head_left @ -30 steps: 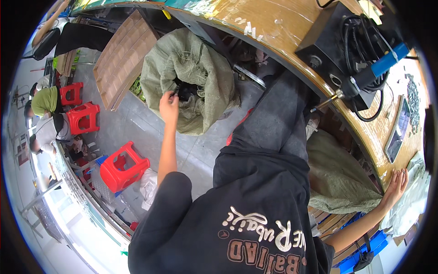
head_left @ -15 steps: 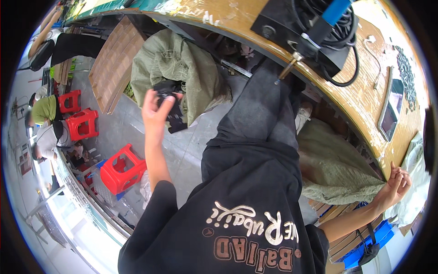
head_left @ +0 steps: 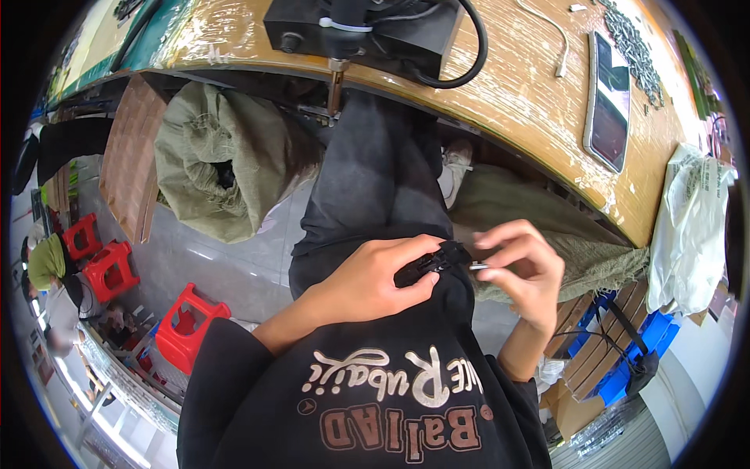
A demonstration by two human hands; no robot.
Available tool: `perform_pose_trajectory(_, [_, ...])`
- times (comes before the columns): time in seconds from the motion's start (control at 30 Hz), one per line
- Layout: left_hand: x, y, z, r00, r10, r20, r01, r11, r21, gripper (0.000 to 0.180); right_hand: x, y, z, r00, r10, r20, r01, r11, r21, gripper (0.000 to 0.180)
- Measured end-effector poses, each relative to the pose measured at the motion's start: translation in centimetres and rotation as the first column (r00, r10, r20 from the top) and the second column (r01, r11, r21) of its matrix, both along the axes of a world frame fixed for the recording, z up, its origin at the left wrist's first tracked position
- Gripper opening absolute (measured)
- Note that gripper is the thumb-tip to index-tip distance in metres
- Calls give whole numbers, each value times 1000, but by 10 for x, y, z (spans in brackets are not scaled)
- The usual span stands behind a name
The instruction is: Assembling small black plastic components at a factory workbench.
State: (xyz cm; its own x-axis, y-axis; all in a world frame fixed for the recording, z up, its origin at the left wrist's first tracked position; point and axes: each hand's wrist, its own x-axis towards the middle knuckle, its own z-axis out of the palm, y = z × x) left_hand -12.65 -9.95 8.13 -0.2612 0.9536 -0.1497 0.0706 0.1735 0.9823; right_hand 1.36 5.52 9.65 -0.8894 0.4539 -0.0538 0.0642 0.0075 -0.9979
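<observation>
Over my lap, my left hand (head_left: 363,280) grips a black plastic part (head_left: 437,263) between thumb and fingers. The part's exact kind is hard to make out. Just to its right, my right hand (head_left: 525,270) pinches a small, silvery, pin-like piece (head_left: 478,266) between thumb and forefinger. That piece points toward the black part, close to its right end; whether the two touch cannot be told.
On the wooden table (head_left: 500,94) are a black box (head_left: 293,27) with a cable, a metal-tipped tool (head_left: 336,86), a phone (head_left: 608,109) and a pile of small dark pieces (head_left: 631,47). An open green sack (head_left: 187,148) stands at left, near red stools (head_left: 187,324). A white bag (head_left: 687,230) hangs at right.
My left hand has come from the sack at left to my lap with the black part. My right hand has left the table's right edge and now holds the small piece beside it.
</observation>
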Motion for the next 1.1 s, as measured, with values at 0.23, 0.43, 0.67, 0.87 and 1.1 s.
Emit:
perform_pose_trajectory(0.23, [0,8,10,989,-103,-110,97,994,-59,25,-4,-10,-8,997,-3,73,15,986,-166,12])
perform_pose_trajectory(0.43, [-1,10,9,963,-105,-249,96,994,-49,21,-6,-15,-11,994,-56,97,69,989,-134,12])
perform_pose_trajectory(0.67, [1,12,8,924,-63,-376,71,997,7,17,-7,-20,-14,992,-119,45,121,991,-55,13])
perform_pose_trajectory(0.87, [1,14,8,890,-98,-446,106,994,-7,17,-9,-24,-16,983,-184,20,181,979,89,14])
perform_pose_trajectory(1.1, [1,12,5,876,-81,-475,105,994,24,19,-11,-27,-20,980,-196,-36,199,964,176,14])
